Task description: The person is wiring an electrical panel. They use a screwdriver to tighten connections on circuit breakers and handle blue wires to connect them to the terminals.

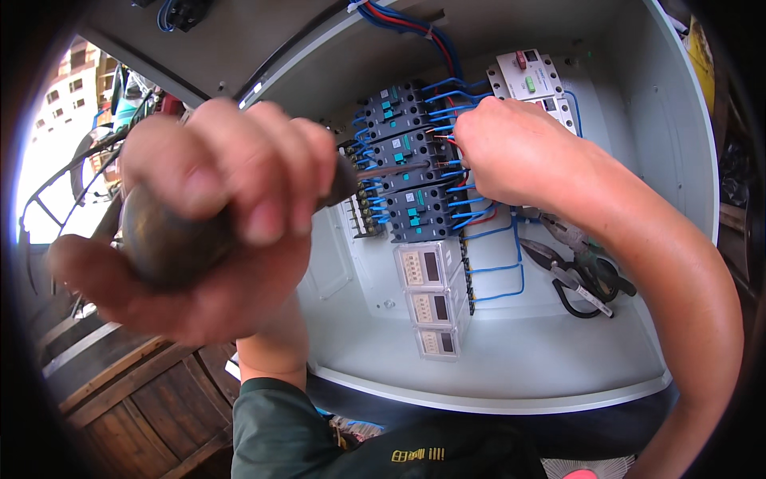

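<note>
My left hand (231, 168), large and blurred in the foreground, grips a screwdriver (167, 239) with a dark handle. Its shaft points rightward to the stack of three dark contactors (399, 144) with teal parts and many blue wires. My right hand (499, 140) is closed at the contactors' right side, pinching among blue and red wires (443, 136); which wire it holds is partly hidden by the fingers. All this sits inside a pale grey metal enclosure (335, 335). Below the contactors are three boxy modules (423, 267) with clear covers.
A white breaker (519, 72) with red and green buttons is at upper right. Pliers and dark cutters (590, 271) lie at the enclosure's right. A terminal block (363, 215) is left of the contactors. The open grey door (199, 56) is at upper left, wooden crates (144, 407) lower left.
</note>
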Available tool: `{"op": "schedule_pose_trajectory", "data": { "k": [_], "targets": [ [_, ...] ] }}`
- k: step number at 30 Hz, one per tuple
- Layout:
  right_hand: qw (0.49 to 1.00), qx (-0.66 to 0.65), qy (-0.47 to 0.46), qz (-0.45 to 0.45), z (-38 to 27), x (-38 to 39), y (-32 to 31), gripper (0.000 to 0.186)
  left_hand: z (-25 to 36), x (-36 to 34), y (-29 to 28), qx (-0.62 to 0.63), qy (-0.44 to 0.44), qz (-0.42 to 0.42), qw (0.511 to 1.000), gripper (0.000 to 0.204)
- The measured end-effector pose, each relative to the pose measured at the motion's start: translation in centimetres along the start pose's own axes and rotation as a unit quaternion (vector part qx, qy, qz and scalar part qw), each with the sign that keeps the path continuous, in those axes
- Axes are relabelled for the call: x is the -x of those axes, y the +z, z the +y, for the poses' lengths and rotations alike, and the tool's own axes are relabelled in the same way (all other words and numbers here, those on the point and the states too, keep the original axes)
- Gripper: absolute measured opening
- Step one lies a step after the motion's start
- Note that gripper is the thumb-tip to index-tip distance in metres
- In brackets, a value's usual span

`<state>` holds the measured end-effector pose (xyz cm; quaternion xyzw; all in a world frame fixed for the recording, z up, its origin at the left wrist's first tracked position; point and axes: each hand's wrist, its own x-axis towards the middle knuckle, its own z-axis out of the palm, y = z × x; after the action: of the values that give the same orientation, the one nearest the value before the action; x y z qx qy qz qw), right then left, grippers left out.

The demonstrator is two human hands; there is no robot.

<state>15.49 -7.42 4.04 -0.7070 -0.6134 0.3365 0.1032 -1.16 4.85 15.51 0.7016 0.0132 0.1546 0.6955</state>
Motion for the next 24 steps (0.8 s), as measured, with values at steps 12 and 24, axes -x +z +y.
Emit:
{"op": "schedule_pose_trajectory", "data": {
  "k": [12,24],
  "targets": [
    [1.000,-0.020,-0.001,-0.002,-0.1,0.0,0.3,0.016,-0.3,-0.2,0.3,-0.124,0.129,-0.029,0.983,0.067],
    [0.998,-0.043,0.030,-0.025,-0.1,0.0,-0.6,0.020,0.4,1.1,-0.6,-0.439,0.157,0.102,0.879,0.065]
  ]
}}
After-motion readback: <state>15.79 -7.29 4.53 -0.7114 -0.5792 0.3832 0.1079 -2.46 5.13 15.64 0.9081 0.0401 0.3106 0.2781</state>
